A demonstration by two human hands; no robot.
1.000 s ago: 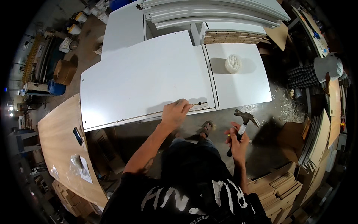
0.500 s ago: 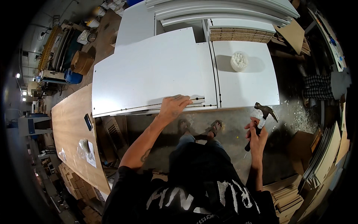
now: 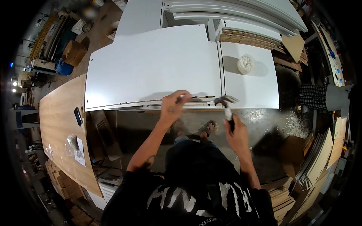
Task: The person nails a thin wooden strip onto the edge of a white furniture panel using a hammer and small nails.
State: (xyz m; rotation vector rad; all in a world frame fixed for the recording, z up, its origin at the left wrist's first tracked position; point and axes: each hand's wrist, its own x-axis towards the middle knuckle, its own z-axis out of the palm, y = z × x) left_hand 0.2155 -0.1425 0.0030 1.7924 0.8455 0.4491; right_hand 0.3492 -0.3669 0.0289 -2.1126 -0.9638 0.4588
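Hammer, metal head, dark handle (image 3: pixel 227 107): head-heavy, rigid; right hand (image 3: pixel 236 135) clenched low on handle. Left hand (image 3: pixel 173 107) pinching something small at near edge of white flat panel (image 3: pixel 151 67).

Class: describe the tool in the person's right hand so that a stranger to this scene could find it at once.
Start at the large white panel and follow its near edge to the right. There the right hand grips a hammer by its dark handle; it is the only metal-headed tool there.

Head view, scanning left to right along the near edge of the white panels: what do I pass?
Brown wooden tabletop → large white panel → left hand on its near edge → hammer in the right hand → smaller white panel → a person's checkered sleeve.
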